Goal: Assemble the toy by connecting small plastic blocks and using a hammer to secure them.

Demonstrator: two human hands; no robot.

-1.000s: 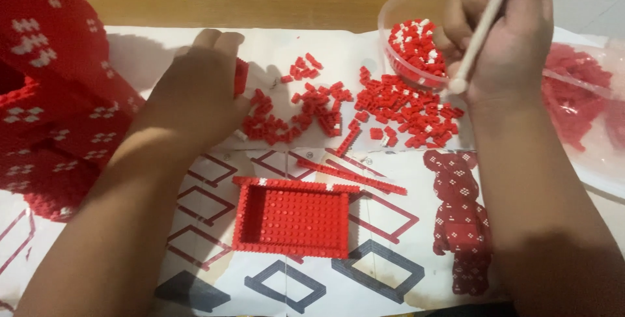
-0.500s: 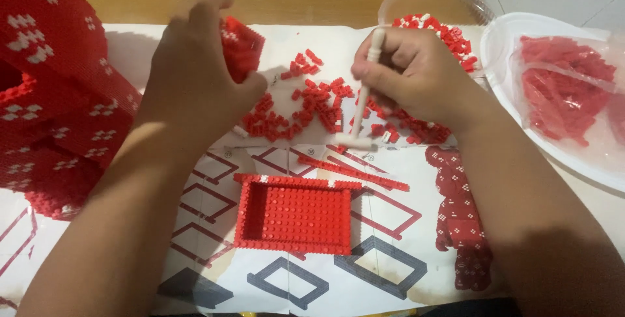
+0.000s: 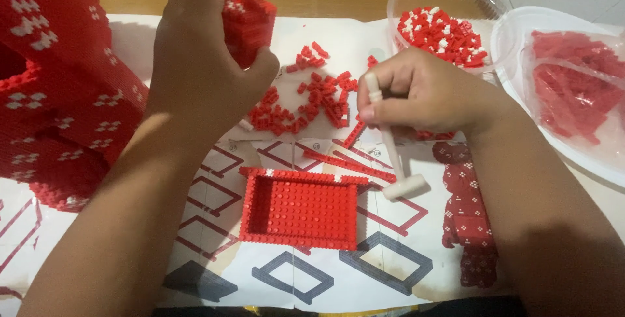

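I take the shallow brick tray (image 3: 299, 211) as my landmark; it lies on the instruction sheet (image 3: 312, 278). Behind it, loose bricks (image 3: 306, 99) are scattered on the sheet. Far left of it stands the large brick model (image 3: 58, 89). Behind and right of it sits a round tub (image 3: 449, 4) with bricks in it, and further right a second container (image 3: 566, 89) holding bagged pieces. Just right of the tray, the small hammer (image 3: 394, 161) has its head on the sheet.

Right hand (image 3: 430, 96) brought small white hammer (image 3: 390, 141) down from bowl
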